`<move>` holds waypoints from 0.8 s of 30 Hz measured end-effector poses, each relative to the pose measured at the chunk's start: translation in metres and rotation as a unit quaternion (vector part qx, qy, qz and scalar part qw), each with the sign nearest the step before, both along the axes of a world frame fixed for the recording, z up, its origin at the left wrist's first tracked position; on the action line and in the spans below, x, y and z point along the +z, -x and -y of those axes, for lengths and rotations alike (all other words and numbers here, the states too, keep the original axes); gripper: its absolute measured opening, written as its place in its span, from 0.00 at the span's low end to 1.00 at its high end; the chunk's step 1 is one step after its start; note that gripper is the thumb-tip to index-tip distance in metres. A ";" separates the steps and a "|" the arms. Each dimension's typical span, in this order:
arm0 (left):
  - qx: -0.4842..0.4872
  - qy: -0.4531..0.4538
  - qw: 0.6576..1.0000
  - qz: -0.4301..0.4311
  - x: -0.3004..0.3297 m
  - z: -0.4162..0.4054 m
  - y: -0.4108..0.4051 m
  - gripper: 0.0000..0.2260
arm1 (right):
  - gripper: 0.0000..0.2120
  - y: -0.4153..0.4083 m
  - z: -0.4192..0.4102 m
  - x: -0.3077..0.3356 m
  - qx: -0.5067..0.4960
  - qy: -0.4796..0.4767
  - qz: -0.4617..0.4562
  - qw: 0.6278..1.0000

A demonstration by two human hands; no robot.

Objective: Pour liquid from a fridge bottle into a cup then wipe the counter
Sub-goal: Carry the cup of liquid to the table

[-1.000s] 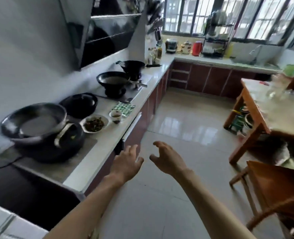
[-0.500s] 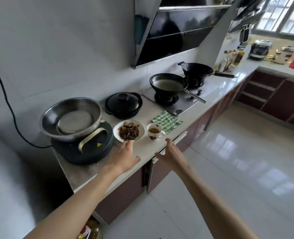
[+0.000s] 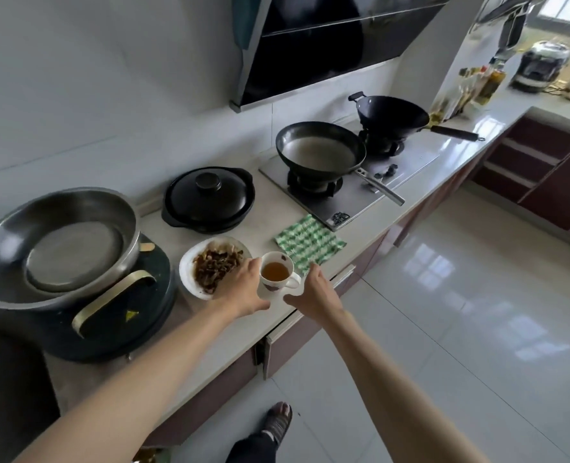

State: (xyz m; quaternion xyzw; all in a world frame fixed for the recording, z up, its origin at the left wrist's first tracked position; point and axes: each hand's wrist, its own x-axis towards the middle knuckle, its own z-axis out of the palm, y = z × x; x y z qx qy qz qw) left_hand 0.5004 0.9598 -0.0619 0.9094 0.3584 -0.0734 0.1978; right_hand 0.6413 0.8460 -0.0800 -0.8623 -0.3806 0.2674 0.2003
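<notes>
A white cup (image 3: 276,274) with brown liquid in it stands near the front edge of the pale counter (image 3: 420,172). My left hand (image 3: 243,289) reaches to the cup's left side, fingers relaxed, fingertips at its rim. My right hand (image 3: 313,294) hovers just right of the cup by its handle, fingers straight, holding nothing. A green-and-white checked cloth (image 3: 310,242) lies flat on the counter right behind the cup. No bottle is in view.
A white plate of dark cooked food (image 3: 210,265) sits left of the cup. Behind are a black lidded pot (image 3: 208,198), a steel basin on a dark cooker (image 3: 60,245), two woks on the gas hob (image 3: 320,150). Tiled floor lies to the right.
The view has swung left and closer to the counter. Both hands have moved forward from the counter edge to either side of the cup.
</notes>
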 end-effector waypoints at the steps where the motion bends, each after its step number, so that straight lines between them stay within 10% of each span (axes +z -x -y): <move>1: -0.010 -0.003 1.000 -0.003 -0.009 -0.009 -0.014 0.41 | 0.51 -0.008 -0.008 -0.006 0.003 0.007 0.001 1.000; 8: -0.083 -0.029 0.995 -0.053 -0.055 -0.068 -0.079 0.56 | 0.57 -0.048 -0.063 -0.049 0.048 0.034 -0.002 0.998; 24: -0.065 0.096 0.993 -0.013 -0.072 -0.081 -0.117 0.49 | 0.39 -0.088 -0.068 -0.093 0.043 -0.029 -0.073 0.996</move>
